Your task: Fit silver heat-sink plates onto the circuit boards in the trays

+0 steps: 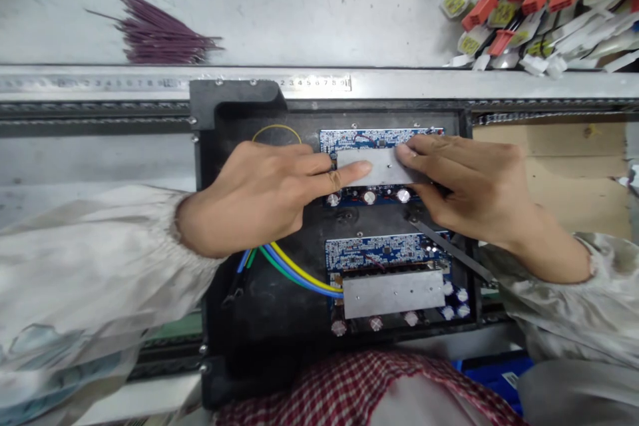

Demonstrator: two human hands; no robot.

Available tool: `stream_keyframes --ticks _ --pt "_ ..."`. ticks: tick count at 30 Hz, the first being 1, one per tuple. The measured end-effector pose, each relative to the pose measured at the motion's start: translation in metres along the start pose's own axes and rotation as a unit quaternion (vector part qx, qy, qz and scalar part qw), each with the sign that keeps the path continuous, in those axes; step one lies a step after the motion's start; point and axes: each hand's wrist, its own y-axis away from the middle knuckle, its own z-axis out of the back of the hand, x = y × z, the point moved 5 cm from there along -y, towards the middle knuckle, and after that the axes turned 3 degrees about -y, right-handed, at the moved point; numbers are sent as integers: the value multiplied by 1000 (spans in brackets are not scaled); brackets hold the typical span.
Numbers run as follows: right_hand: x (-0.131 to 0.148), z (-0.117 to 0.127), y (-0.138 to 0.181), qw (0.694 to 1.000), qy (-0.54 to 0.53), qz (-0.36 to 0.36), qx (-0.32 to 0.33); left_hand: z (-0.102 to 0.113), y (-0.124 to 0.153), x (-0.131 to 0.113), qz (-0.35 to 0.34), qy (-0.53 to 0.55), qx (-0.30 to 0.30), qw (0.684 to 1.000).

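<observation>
A black tray (269,319) holds two blue circuit boards, each with a grey metal plate. My left hand (259,196) lies on the upper board (382,166), index finger stretched along the plate and the other fingers curled at its left end. My right hand (469,186) grips the plate's right end with its fingertips. A thin dark strip (449,249) runs out from under my right palm toward the lower right. Blue, green and yellow wires (294,273) run from beneath my left hand to the lower board (389,293).
A metal rail with a ruler scale (319,83) crosses behind the tray. Beyond it lie a bundle of purple wires (160,36) at the left and a pile of red and white connectors (539,0) at the right. Cardboard (574,173) sits right of the tray.
</observation>
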Motion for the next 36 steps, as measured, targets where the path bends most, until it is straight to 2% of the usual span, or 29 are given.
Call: stream_keyframes --ticks 5,11,13,15,17,32,36 --pt "-5 0 -2 998 -37 -31 33 -2 -2 0 2 4 11 1000" --pt "-7 10 -1 991 -101 -50 72 -2 -1 0 -7 -5 -10 1000" --pt "-12 23 3 985 -139 -95 32 -2 -1 0 -10 -1 -15 1000" --pt "-20 38 10 975 -151 -159 -44 -3 -1 1 -13 8 -21 1000" --pt "-25 47 17 967 -141 -186 -101 -3 -1 1 -14 18 -27 999" --pt "-26 36 16 983 -94 -128 -88 -5 -1 2 -12 20 -31 999" --pt "-22 32 11 985 -98 -126 -58 -4 1 2 -9 17 -17 1000"
